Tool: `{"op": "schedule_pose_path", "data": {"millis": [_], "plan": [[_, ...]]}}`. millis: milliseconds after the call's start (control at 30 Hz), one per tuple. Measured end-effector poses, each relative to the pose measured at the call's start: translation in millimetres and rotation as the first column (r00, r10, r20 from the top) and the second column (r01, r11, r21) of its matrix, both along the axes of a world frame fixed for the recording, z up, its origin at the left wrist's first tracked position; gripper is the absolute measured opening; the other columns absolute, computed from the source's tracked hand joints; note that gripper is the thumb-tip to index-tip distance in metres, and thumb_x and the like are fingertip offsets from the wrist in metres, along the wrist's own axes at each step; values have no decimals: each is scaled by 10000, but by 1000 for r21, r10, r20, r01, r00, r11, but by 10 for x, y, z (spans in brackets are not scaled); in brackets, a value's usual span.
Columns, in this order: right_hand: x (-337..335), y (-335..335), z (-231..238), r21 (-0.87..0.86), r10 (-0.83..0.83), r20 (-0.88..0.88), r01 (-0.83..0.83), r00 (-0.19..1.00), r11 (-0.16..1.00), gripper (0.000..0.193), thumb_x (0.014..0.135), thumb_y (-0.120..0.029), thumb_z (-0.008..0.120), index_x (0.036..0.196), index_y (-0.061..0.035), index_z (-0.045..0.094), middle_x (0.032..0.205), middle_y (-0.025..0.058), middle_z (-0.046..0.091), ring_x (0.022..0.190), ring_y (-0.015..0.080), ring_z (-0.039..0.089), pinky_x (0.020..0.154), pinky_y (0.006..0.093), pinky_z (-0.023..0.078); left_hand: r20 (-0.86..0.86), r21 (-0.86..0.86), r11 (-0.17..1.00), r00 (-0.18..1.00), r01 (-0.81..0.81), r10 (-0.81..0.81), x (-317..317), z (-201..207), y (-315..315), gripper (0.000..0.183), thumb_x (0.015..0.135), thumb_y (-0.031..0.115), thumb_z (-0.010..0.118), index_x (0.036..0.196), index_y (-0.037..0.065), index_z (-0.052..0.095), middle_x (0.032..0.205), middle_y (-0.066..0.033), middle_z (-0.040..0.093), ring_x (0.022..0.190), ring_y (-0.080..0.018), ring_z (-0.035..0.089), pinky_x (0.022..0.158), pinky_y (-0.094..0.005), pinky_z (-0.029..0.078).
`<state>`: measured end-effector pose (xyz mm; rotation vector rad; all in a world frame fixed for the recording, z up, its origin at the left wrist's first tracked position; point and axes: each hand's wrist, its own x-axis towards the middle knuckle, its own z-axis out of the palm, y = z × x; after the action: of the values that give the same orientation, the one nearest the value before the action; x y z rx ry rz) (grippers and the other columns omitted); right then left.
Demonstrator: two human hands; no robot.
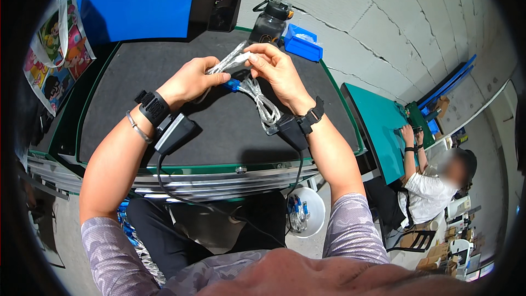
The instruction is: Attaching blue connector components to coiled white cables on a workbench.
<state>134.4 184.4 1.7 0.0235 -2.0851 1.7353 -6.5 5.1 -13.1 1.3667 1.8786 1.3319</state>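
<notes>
My left hand (194, 80) is closed round a bundle of silvery see-through cable (223, 66), thumb pressed along it. My right hand (275, 71) pinches the bundle's other side between thumb and fingertips; exactly what lies under those fingertips is too small to make out. Just below the hands a blue plug (234, 84) shows beside a second coiled, silvery cable (264, 104). That coil hangs or lies below my right palm, toward the wrist. Both hands are above the dark mat (219, 137) of the workbench.
Black boxes are beside my left wrist (178, 134) and right wrist (291, 131), with black cords running down. At the back stand a phone (224, 8), a bottle (268, 24) and a blue bin (303, 44). A white bucket (312, 219) holds cables. A person (430, 186) works at right.
</notes>
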Motion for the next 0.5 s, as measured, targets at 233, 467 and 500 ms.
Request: {"op": "schedule_pose_path", "data": {"millis": [233,467,500], "plan": [[13,-9,20,26,48,-25,-48,999,999,251,946,-168,637,1148,-27,588,943,32,632,815,71,573,728,200,471,56,2,998,997,-61,61,-22,-15,6,322,921,293,646,1028,-10,631,786,-18,580,698,-90,500,620,-271,414],[10,-26,11,89,10,-79,-2,997,996,262,925,-147,663,1148,-24,603,1006,43,649,870,70,588,751,219,487,71,8,998,996,-60,59,-43,-29,8,299,910,274,651,1020,-4,638,743,-2,562,634,-70,478,554,-262,379],[5,-23,14,86,-2,-69,8,998,996,262,925,-147,663,1148,-24,603,1006,43,649,870,70,588,751,219,487,68,-1,998,996,-65,65,-48,-33,13,299,910,274,651,1020,-4,638,743,-2,562,634,-70,478,554,-262,379]]}}
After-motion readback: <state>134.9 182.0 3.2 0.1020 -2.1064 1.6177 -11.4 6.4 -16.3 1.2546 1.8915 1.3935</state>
